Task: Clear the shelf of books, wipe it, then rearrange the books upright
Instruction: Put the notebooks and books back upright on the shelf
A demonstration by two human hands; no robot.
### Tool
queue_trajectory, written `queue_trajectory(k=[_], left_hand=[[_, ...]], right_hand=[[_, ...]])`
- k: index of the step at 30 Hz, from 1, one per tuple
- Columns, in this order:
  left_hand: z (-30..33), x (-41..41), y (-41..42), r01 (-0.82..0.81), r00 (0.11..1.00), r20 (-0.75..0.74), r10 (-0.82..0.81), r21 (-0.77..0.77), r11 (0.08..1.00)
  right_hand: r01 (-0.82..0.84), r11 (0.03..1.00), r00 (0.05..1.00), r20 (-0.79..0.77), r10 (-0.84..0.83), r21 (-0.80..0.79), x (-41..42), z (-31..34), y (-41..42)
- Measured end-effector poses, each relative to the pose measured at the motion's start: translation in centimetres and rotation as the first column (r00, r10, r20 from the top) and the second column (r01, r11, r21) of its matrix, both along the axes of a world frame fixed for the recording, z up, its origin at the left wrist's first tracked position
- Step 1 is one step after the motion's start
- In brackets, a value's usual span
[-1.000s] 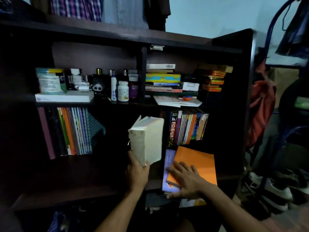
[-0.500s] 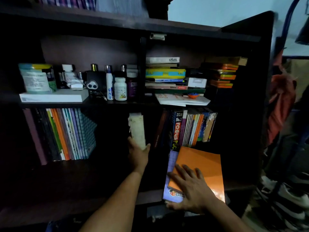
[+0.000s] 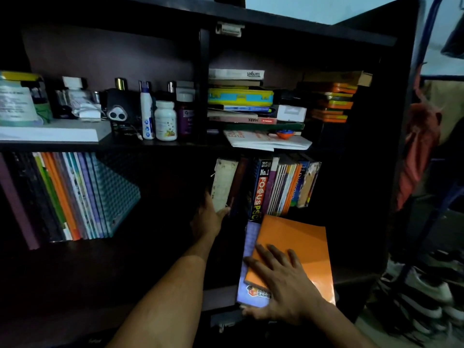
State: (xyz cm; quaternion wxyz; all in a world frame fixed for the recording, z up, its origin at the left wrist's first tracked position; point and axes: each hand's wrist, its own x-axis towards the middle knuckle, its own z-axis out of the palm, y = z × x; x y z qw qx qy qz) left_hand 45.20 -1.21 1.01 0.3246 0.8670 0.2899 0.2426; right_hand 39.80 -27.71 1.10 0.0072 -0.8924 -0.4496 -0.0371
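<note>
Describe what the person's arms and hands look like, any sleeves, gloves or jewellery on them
Both forearms are bare as far as the frame shows, with no sleeve in view. The left hand and the right hand wear no gloves. No watch or bracelet shows at either wrist, and no ring is visible on the right hand's fingers. The dim light hides finer detail.

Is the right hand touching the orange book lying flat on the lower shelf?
Touching. The head view shows the right hand lying flat on the orange book, fingers spread across its cover.

Glossy orange cover [image 3: 298, 244], dark matt wooden shelf [image 3: 75, 267], rough worn paper book edge [image 3: 222, 187] (yellowed)
</note>
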Motion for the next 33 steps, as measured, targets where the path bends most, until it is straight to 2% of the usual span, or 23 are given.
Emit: queue_trajectory(k=[3, 6, 9, 11, 14, 16, 18, 21, 23, 24, 26, 28, 30, 33], left_hand=[[-0.6, -0.3, 0.0, 0.002, 0.999, 0.038, -0.001, -0.034, 0.999], [-0.7, -1.1, -0.2, 0.026, 0.989, 0.145, -0.011, -0.099, 0.995], [-1.4, -3.1, -1.3, 0.006, 0.964, 0.265, -0.021, 0.055, 0.998], [-2.1, -4.5, -2.2, 0.114, 0.966, 0.220, -0.134, 0.100, 0.988], [-2.6, -6.6, -3.0, 0.352, 0.934, -0.007, -0.357, 0.181, 0.918], [-2.4, -7.8, -3.5, 0.414, 0.910, -0.116, -0.397, 0.222, 0.883], [-1.7, -9.2, -4.0, 0.432, 0.897, -0.173, -0.406, 0.152, 0.889], [-1.2, -10.8, -4.9, 0.446, 0.874, -0.231, -0.427, 0.033, 0.894], [-0.4, -12.5, -5.3, 0.445, 0.867, -0.203, -0.455, -0.096, 0.890], [0.0, -13.3, -5.6, 0.434, 0.875, -0.129, -0.468, -0.224, 0.873], [1.4, -15.9, -5.0, 0.404, 0.896, 0.046, -0.442, -0.499, 0.766], [2.7, -18.9, -3.4, 0.407, 0.899, 0.181, -0.398, -0.678, 0.612], [3.8, -22.5, -1.3, 0.411, 0.903, 0.266, -0.337, -0.762, 0.500], [5.2, -28.4, 2.3, 0.420, 0.907, 0.379, -0.184, -0.775, 0.473]], right_hand=[[0.005, 1.000, 1.000, 0.005, -0.005, -0.010, -0.2, 0.2, 0.0], [0.006, 1.000, 1.000, 0.019, -0.006, 0.000, -0.4, 0.2, 0.0], [0.003, 1.000, 1.000, 0.018, -0.003, 0.003, -0.5, 0.0, 0.0], [0.002, 1.000, 1.000, 0.012, -0.002, 0.003, -0.4, 0.1, 0.0], [-0.003, 1.000, 1.000, -0.001, 0.003, -0.016, -0.6, 0.2, -0.1], [-0.017, 1.000, 1.000, -0.015, 0.017, -0.018, -1.1, 0.5, -0.3], [-0.022, 1.000, 0.998, -0.052, 0.022, -0.009, -1.7, 0.8, -0.2], [-0.042, 0.998, 0.981, -0.186, 0.048, 0.036, -2.7, 1.1, 0.2], [-0.077, 0.991, 0.949, -0.297, 0.107, 0.111, -3.9, 1.5, 1.3], [-0.082, 0.985, 0.930, -0.344, 0.129, 0.150, -4.5, 1.8, 1.8], [-0.122, 0.957, 0.909, -0.356, 0.215, 0.265, -6.3, 2.5, 3.6], [-0.206, 0.904, 0.902, -0.285, 0.323, 0.375, -8.5, 3.2, 6.1], [-0.291, 0.852, 0.881, -0.226, 0.416, 0.435, -10.8, 3.9, 8.5], [-0.372, 0.768, 0.840, -0.162, 0.517, 0.520, -14.8, 5.1, 12.4]])
